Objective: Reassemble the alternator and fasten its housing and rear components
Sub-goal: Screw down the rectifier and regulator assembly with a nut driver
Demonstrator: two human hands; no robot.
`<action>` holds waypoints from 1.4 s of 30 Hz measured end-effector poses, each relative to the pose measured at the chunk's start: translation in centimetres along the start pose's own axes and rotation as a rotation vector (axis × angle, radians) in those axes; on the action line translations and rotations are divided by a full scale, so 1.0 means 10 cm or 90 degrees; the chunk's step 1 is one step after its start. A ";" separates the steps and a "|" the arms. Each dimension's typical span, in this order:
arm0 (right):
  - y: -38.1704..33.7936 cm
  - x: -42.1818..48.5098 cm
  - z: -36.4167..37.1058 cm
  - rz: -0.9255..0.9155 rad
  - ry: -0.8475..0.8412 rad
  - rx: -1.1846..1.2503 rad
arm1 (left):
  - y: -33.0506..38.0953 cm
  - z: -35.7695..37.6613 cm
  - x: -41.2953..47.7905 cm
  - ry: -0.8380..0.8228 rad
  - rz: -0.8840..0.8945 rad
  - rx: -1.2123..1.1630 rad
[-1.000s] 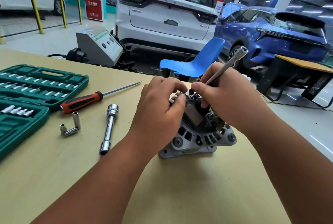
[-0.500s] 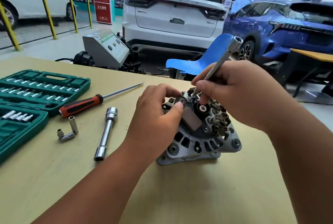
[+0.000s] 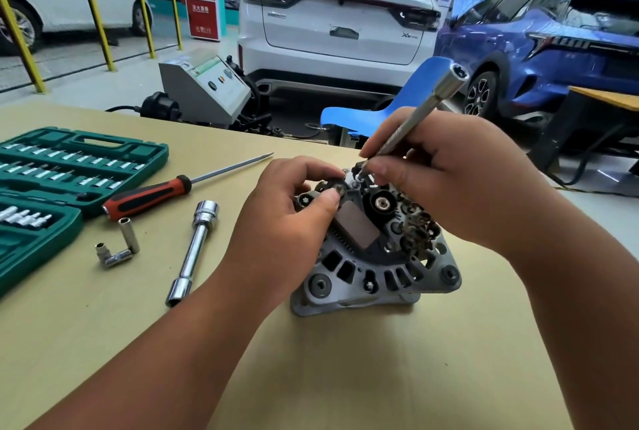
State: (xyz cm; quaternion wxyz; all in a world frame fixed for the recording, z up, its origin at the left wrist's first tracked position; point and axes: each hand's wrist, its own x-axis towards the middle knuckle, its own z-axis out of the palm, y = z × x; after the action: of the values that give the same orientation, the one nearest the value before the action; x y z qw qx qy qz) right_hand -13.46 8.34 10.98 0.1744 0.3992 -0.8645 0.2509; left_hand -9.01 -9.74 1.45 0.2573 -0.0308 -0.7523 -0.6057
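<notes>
The grey alternator (image 3: 377,274) stands on the tan table (image 3: 345,360), rear side up, with its black regulator and rectifier parts exposed. My left hand (image 3: 287,218) grips the alternator's upper left edge, thumb pressed on a silver fastener. My right hand (image 3: 460,184) pinches a long silver extension bar (image 3: 422,111), which slants up to the right. The bar's lower tip sits on a small fastener at the top of the rear face.
To the left lie a second silver extension bar (image 3: 192,253), two small sockets (image 3: 119,246), a red-handled screwdriver (image 3: 155,196) and an open green socket case (image 3: 58,180). Beyond the table's far edge stand a blue chair (image 3: 397,111), a grey machine (image 3: 204,83) and parked cars.
My right hand has tilted the extension bar more upright and set its tip down on the top fastener. My left thumb has shifted onto the silver fastener.
</notes>
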 end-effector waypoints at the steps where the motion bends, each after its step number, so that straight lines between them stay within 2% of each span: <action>1: 0.00 0.00 -0.01 -0.008 -0.010 -0.005 | 0.01 0.00 0.00 -0.007 -0.020 -0.015; 5: 0.03 0.00 -0.05 -0.013 -0.006 -0.040 | 0.06 0.00 0.00 -0.025 -0.067 -0.032; 9: 0.03 0.00 0.00 0.000 0.003 -0.001 | 0.06 0.00 0.00 -0.042 -0.075 -0.030; 13: 0.02 0.01 0.06 0.004 0.060 -0.018 | 0.06 0.00 0.00 -0.068 -0.083 -0.036; 18: 0.10 0.00 0.17 0.047 0.124 0.055 | 0.06 -0.04 0.03 -0.132 -0.117 -0.068; 21: 0.10 0.00 0.14 0.042 0.098 0.086 | 0.08 -0.05 0.04 -0.135 -0.122 -0.072; 25: 0.08 -0.01 0.04 0.003 0.003 0.066 | 0.08 -0.05 0.05 -0.138 -0.132 -0.080; 29: 0.08 -0.01 0.02 0.022 0.022 0.041 | 0.08 -0.03 0.03 -0.112 -0.147 -0.104; 33: 0.01 -0.01 0.01 0.001 -0.017 0.006 | 0.08 -0.02 0.01 -0.108 -0.155 -0.101; 38: 0.00 -0.01 -0.01 0.000 -0.007 -0.022 | 0.11 0.04 -0.02 -0.055 -0.084 0.044; 42: 0.02 -0.01 0.02 0.007 0.005 -0.002 | 0.11 0.02 0.00 -0.068 -0.112 -0.009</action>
State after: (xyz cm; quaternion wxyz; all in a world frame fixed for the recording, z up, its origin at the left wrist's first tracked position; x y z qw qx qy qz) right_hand -13.61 8.40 10.72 0.1771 0.3930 -0.8664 0.2522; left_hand -8.69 -9.29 2.43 0.1624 0.0014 -0.7607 -0.6284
